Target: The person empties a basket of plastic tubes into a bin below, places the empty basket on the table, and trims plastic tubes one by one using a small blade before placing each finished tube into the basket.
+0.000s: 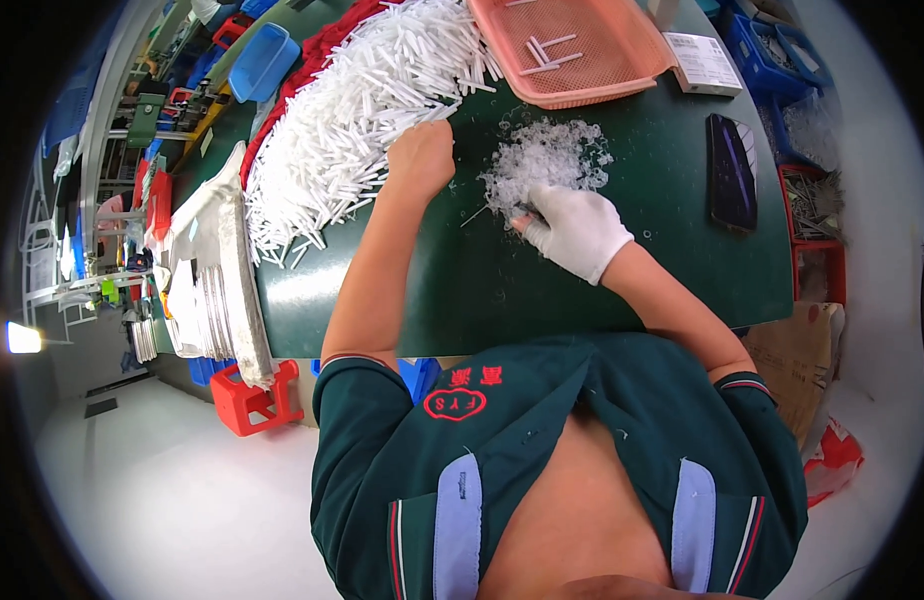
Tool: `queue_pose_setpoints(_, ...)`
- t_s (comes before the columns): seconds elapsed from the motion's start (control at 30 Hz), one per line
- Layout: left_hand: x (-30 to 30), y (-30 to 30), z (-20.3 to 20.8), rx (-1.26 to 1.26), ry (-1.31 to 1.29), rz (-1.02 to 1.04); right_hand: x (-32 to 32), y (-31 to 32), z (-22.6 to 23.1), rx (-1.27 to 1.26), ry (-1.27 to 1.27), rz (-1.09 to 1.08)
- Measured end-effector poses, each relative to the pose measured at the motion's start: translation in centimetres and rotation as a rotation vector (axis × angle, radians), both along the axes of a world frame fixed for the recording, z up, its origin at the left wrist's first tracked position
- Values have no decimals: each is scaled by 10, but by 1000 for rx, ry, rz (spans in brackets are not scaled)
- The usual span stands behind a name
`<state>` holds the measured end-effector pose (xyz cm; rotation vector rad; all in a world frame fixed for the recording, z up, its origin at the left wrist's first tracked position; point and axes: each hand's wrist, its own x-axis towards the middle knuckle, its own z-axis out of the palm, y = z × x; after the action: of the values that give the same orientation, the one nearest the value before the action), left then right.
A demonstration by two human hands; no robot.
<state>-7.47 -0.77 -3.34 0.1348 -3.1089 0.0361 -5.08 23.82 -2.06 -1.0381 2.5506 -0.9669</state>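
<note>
My left hand [420,160] is bare and closed, at the right edge of a large heap of short white tubes [352,110]. Its curled fingers hide whatever they may hold. My right hand [582,232], in a white glove with bare skin showing at a fingertip, reaches into the lower side of a pile of small clear plastic rings [547,155]. Those fingers are bent together, and what lies between them is hidden. A thin, pin-like rod [474,216] shows just left of the right hand, beside the rings.
A pink mesh basket [582,90] holding several white tubes stands at the back. A white box [704,65] and a dark phone [732,172] lie on the green table [432,300] at right. Red cloth [317,70] borders the heap; a blue basket [265,62] sits beyond.
</note>
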Motion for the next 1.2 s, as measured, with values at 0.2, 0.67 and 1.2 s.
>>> queue_pose_setpoints(0.2, 29, 0, 7, 379, -29, 14, -2, -1, 7, 5, -93, -109)
queue_pose_setpoints(0.67, 102, 82, 18, 1233, 314, -8, 1, 2, 6, -237, -34, -21)
queue_pose_setpoints(1.2, 104, 88, 24, 1223, 333, -30, 3, 3, 10, -221, -43, -27)
